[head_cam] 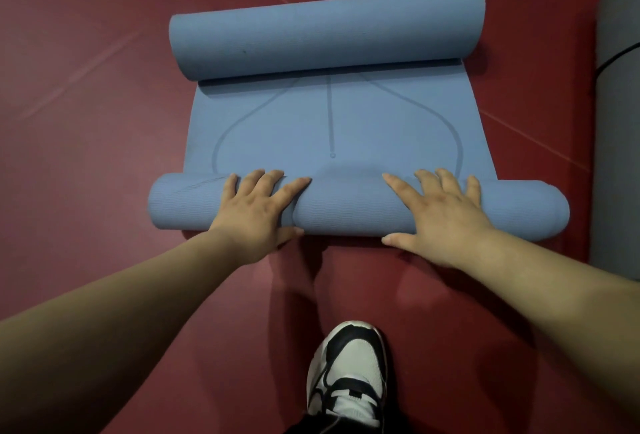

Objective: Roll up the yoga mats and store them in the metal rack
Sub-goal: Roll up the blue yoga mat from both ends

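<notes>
1. Both hands are flat on the near roll (346, 208) of the blue yoga mat (332, 122). The left hand (258, 212) lies left of the middle and the right hand (446, 215) right of it. The fingers of each are spread and laid over the top of the roll, and the thumbs rest against its near side. Neither hand pinches or clasps anything; they press.
2. That mat lies on the red floor (86, 87) straight in front of the person, whose black-and-white sneaker (349, 374) stands just behind the roll.
3. Its far end is curled into a thicker far roll (325, 32), so a flat stretch with printed guide lines is left between the 2 rolls.
4. By my reckoning this mat is part rolled only: the near roll is slim and most of the flat stretch has yet to be taken up. The far curl will have to be unwound or met by the near roll.
5. At the right edge lies a grey rolled mat (620, 122) with a black strap (616, 56) round it. It looks finished but sits on the floor, not stored.
6. No metal rack shows from here, so I judge the storing not yet begun. I cannot tell whether more mats wait out of sight.
</notes>
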Demonstrator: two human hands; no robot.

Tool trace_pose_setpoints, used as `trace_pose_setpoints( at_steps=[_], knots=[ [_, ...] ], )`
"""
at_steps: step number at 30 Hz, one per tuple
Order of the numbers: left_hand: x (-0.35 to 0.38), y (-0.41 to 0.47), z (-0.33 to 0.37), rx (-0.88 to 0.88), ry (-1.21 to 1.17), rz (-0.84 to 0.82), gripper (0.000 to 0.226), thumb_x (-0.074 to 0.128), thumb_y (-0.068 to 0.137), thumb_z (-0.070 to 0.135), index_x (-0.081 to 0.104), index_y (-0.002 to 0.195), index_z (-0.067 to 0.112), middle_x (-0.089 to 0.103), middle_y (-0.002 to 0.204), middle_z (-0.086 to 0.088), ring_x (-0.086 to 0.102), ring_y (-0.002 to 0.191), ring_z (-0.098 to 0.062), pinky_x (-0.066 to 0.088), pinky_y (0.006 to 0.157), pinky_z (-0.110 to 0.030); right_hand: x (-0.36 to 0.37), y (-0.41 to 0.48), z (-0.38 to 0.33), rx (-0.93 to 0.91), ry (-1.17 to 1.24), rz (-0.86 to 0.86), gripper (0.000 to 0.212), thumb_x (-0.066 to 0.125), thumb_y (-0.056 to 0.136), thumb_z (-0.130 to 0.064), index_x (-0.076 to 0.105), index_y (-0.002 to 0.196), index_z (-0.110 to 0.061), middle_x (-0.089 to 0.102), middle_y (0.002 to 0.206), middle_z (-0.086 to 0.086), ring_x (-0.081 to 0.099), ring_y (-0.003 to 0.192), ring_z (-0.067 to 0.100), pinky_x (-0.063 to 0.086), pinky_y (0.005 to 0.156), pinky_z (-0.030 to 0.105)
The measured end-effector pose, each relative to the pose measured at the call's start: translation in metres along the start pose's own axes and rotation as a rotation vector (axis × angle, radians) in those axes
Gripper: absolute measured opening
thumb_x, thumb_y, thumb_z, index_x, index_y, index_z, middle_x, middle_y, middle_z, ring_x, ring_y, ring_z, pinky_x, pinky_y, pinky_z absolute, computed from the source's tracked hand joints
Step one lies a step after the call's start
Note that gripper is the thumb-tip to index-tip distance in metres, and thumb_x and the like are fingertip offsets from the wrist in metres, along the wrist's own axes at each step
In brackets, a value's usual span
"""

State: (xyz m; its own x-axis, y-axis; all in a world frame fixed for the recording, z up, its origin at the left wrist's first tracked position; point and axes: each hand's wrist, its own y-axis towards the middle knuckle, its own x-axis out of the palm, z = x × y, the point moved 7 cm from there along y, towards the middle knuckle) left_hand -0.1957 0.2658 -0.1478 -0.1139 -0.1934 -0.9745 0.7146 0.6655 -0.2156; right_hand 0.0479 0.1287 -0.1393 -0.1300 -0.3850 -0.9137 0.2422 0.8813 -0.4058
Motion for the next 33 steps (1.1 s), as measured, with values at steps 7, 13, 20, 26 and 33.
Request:
trace_pose_setpoints(
  at_steps=[7,13,20,26,33],
  knots=[
    [-0.006,0.011,-0.001,-0.011,0.008,-0.077,0.093,0.045,0.076,0.086,0.003,0.153,0.055,0.027,0.159,-0.002,0.022,0.147,-0.031,0.011,0.119,-0.063,-0.005,0.005,-0.001,-0.013,-0.005,0.057,0.093,0.040,0.082,-0.085,-0.001,0.157,-0.048,0.026,0.159,0.005,0.023,0.145,0.028,0.015,0.116,0.065],
    [-0.005,0.002,0.002,0.053,0.053,0.014,0.083,0.030,0.079,0.087,0.021,0.152,0.048,0.045,0.146,-0.001,0.040,0.132,-0.029,0.026,0.110,-0.064,-0.005,-0.006,-0.005,-0.019,0.002,0.038,0.089,0.039,0.083,-0.084,0.004,0.156,-0.048,0.033,0.154,0.002,0.028,0.143,0.026,0.019,0.116,0.061],
    [-0.001,-0.043,0.025,0.141,0.013,-0.030,0.084,0.030,0.081,0.089,0.033,0.152,0.042,0.053,0.136,0.005,0.050,0.119,-0.028,0.038,0.100,-0.054,0.016,-0.055,-0.003,-0.050,0.046,-0.082,0.091,0.037,0.080,-0.088,0.005,0.156,-0.050,0.037,0.152,-0.003,0.033,0.141,0.023,0.022,0.117,0.054],
    [0.012,-0.088,0.052,0.145,-0.051,-0.124,0.086,0.026,0.081,0.094,0.033,0.150,0.044,0.054,0.133,0.008,0.051,0.117,-0.025,0.039,0.099,-0.051,0.042,-0.099,-0.002,-0.066,0.070,-0.238,0.093,0.035,0.078,-0.090,0.000,0.155,-0.052,0.033,0.152,-0.009,0.030,0.143,0.018,0.019,0.119,0.047],
    [0.015,-0.086,0.053,0.113,-0.065,-0.218,0.088,0.025,0.077,0.095,0.019,0.153,0.050,0.045,0.142,0.014,0.042,0.128,-0.020,0.029,0.107,-0.044,0.049,-0.111,-0.007,-0.014,0.066,-0.196,0.095,0.015,0.069,-0.092,-0.010,0.153,-0.055,0.022,0.161,0.000,0.019,0.148,0.024,0.006,0.121,0.056]
  ],
)
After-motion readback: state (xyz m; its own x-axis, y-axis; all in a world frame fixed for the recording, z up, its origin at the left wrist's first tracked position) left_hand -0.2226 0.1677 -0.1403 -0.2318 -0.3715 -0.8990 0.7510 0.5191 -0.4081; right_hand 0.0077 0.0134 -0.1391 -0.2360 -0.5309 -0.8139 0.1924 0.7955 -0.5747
